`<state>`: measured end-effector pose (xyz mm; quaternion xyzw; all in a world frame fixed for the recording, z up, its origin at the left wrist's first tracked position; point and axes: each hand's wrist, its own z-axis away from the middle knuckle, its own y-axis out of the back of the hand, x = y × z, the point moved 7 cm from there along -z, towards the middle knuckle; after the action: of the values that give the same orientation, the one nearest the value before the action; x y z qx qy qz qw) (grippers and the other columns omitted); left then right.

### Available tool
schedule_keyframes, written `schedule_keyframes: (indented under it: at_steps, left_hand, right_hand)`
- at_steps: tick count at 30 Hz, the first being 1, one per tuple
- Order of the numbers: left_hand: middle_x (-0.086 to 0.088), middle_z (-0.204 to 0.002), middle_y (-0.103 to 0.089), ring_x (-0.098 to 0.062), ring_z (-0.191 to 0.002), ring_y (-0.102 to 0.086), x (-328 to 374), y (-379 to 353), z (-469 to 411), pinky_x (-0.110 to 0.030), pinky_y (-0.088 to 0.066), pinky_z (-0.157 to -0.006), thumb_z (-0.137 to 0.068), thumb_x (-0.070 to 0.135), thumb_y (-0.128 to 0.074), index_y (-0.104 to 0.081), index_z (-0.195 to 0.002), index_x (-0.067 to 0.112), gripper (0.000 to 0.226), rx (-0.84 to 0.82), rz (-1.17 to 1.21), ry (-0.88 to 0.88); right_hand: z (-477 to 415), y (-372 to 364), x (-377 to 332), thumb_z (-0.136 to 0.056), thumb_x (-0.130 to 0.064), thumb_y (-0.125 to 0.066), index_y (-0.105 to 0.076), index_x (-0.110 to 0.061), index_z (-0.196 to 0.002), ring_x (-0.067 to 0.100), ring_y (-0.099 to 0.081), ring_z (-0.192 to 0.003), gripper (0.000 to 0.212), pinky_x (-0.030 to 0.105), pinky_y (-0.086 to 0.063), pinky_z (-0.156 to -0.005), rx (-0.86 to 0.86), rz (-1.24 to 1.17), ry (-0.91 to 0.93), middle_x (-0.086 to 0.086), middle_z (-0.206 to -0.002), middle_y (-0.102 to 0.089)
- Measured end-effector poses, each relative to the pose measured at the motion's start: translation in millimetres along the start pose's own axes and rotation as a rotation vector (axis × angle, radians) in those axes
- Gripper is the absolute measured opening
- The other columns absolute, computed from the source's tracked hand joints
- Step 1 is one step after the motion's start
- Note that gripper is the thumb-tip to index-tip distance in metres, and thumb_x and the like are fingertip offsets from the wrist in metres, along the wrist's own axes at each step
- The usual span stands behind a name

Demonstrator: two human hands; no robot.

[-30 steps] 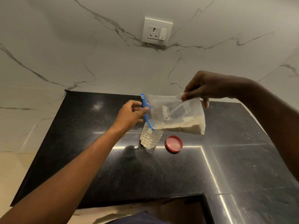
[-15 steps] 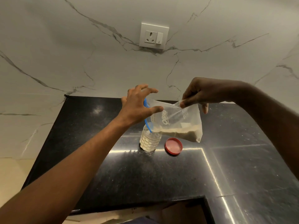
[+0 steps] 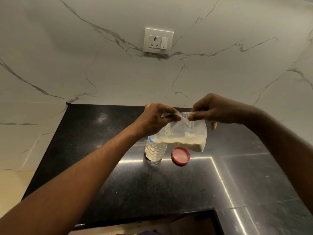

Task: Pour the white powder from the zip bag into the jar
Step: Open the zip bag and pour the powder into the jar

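Note:
A clear zip bag (image 3: 188,133) with a blue zip edge hangs tilted above the counter, white powder settled along its lower side. My left hand (image 3: 155,118) pinches the bag's upper edge on the left, and my right hand (image 3: 213,110) pinches that edge on the right. The bag's blue mouth end points down-left onto the rim of a clear patterned jar (image 3: 155,151), which stands upright on the black counter and holds white powder. The jar's rim is partly hidden behind the bag. A red lid (image 3: 180,155) lies flat just right of the jar.
The black stone counter (image 3: 101,167) runs to a marble wall with a white socket and switch (image 3: 158,40). The counter's left edge drops to a pale floor (image 3: 11,185). A cut-out corner shows at the bottom front (image 3: 169,223).
My left hand left the blue zip end and took the bag's top edge beside my right hand. The bag has come lower, with its mouth closer to the jar.

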<state>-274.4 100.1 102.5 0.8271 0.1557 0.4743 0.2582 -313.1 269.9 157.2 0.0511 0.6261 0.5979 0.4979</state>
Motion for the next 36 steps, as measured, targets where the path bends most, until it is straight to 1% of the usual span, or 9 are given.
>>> schedule_keyframes:
  at_steps: [4, 8, 14, 19, 23, 27, 30, 33, 36]
  left_hand:
    - [-0.01, -0.116, -0.079, -0.008, -0.107, -0.07, 3, -6, -2, -0.012, -0.053, -0.096, -0.097, 0.01, -0.072, -0.077, -0.117, 0.006, 0.021, -0.037, 0.056, 0.026]
    - [-0.014, -0.118, -0.077, -0.019, -0.112, -0.072, 5, -13, -3, -0.026, -0.056, -0.102, -0.098, 0.006, -0.069, -0.076, -0.119, 0.002, 0.023, -0.062, 0.095, 0.039]
    - [-0.003, -0.116, -0.075, -0.008, -0.108, -0.069, 4, -14, -5, -0.009, -0.052, -0.094, -0.096, 0.005, -0.07, -0.076, -0.121, 0.004, 0.025, -0.037, 0.112, 0.019]
    - [-0.01, -0.12, -0.076, -0.009, -0.11, -0.068, -1, -20, -6, -0.013, -0.053, -0.098, -0.097, 0.006, -0.07, -0.076, -0.12, 0.004, 0.024, -0.077, 0.113, 0.025]
    - [-0.002, -0.112, -0.076, -0.007, -0.101, -0.071, 1, -13, -5, -0.019, -0.058, -0.096, -0.094, 0.011, -0.074, -0.078, -0.116, 0.005, 0.023, -0.045, 0.094, 0.021]
    - [-0.006, -0.14, -0.065, -0.022, -0.131, -0.058, -9, 13, 8, -0.052, -0.049, -0.109, -0.084, 0.043, -0.084, -0.071, -0.131, 0.017, 0.056, 0.148, -0.152, 0.038]
    - [-0.007, -0.157, -0.042, -0.023, -0.145, -0.037, -38, 37, 41, -0.044, -0.035, -0.113, -0.075, 0.064, -0.081, -0.05, -0.15, 0.026, 0.089, 0.446, -0.146, 0.29]
    - [-0.003, -0.152, -0.048, -0.016, -0.137, -0.046, -75, 19, 70, -0.032, -0.043, -0.103, -0.09, 0.052, -0.076, -0.041, -0.155, 0.024, 0.079, 0.453, 0.226, 0.591]
    - [0.01, -0.12, -0.069, -0.01, -0.115, -0.066, -93, -2, 78, -0.028, -0.057, -0.091, -0.101, 0.032, -0.068, -0.056, -0.143, 0.021, 0.045, 0.348, 0.411, 0.66]
  right_hand:
    - [9, -4, 10, -0.093, -0.035, -0.07, -0.077, -0.018, -0.097, 0.017, -0.076, -0.077, 0.019, 0.028, -0.063, -0.06, 0.092, -0.042, 0.029, -0.006, -0.087, -0.076]
    - [21, -10, 19, -0.085, -0.045, -0.072, -0.076, -0.02, -0.102, 0.018, -0.075, -0.081, 0.031, 0.031, -0.064, -0.068, 0.164, -0.112, 0.045, -0.003, -0.09, -0.076]
    - [50, -38, 58, -0.069, -0.047, -0.091, -0.055, -0.033, -0.139, 0.006, -0.067, -0.111, 0.08, 0.028, -0.063, -0.082, 0.356, -0.334, -0.01, -0.008, -0.128, -0.062]
    - [51, -93, 72, -0.09, -0.033, -0.065, -0.067, -0.024, -0.117, 0.019, -0.073, -0.106, 0.029, 0.03, -0.064, -0.08, 0.523, -0.574, -0.007, 0.01, -0.121, -0.071]
    - [51, -93, 71, -0.094, -0.035, -0.058, -0.069, 0.006, -0.105, 0.043, -0.069, -0.093, 0.044, 0.06, -0.058, -0.078, 0.724, -0.524, 0.012, 0.024, -0.104, -0.072]
    - [48, -79, 59, -0.097, -0.029, -0.059, -0.07, -0.008, -0.089, 0.019, -0.068, -0.077, 0.025, 0.031, -0.057, -0.06, 0.783, -0.418, 0.027, 0.009, -0.088, -0.071]
    - [45, -68, 56, -0.1, -0.021, -0.062, -0.067, -0.024, -0.085, 0.001, -0.063, -0.066, 0.016, 0.014, -0.047, -0.054, 0.822, -0.307, 0.046, -0.007, -0.079, -0.068]
    - [41, -60, 48, -0.099, -0.03, -0.061, -0.071, -0.021, -0.093, 0.001, -0.062, -0.066, 0.014, 0.011, -0.044, -0.056, 0.816, -0.187, 0.093, -0.012, -0.079, -0.067]
    - [37, -50, 37, -0.099, -0.036, -0.058, -0.07, -0.024, -0.095, 0.0, -0.058, -0.067, 0.017, 0.016, -0.042, -0.06, 0.815, -0.04, 0.131, -0.017, -0.08, -0.062]
